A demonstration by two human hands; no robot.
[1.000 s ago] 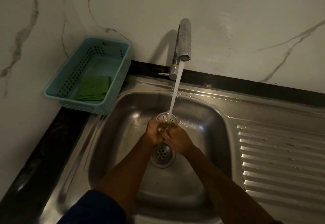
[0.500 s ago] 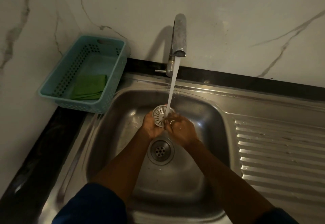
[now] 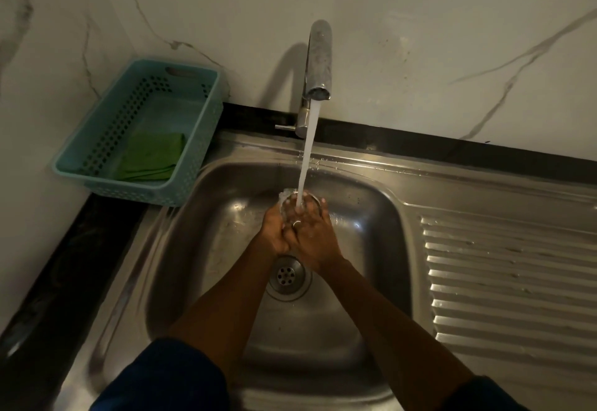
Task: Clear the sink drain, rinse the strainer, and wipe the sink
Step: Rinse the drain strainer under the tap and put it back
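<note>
Both my hands meet over the steel sink basin [image 3: 361, 249], under the running tap [image 3: 318, 65]. The round metal strainer [image 3: 286, 199] sits between them, mostly covered. My left hand [image 3: 273, 233] grips it from the left. My right hand [image 3: 311, 236], a ring on one finger, lies over its top with fingers spread, and the water stream [image 3: 307, 152] lands on those fingers. Below the hands, the open drain [image 3: 287, 276] shows its perforated plate.
A teal perforated basket [image 3: 200, 139] stands on the black counter at the back left, with a folded green cloth [image 3: 150, 157] inside. The ribbed draining board [image 3: 510, 281] lies to the right. Marble walls close off the back and left.
The strainer's face was turned toward me half a second ago; my right hand's fingers have since slid over it, covering it under the stream. The view has shifted slightly.
</note>
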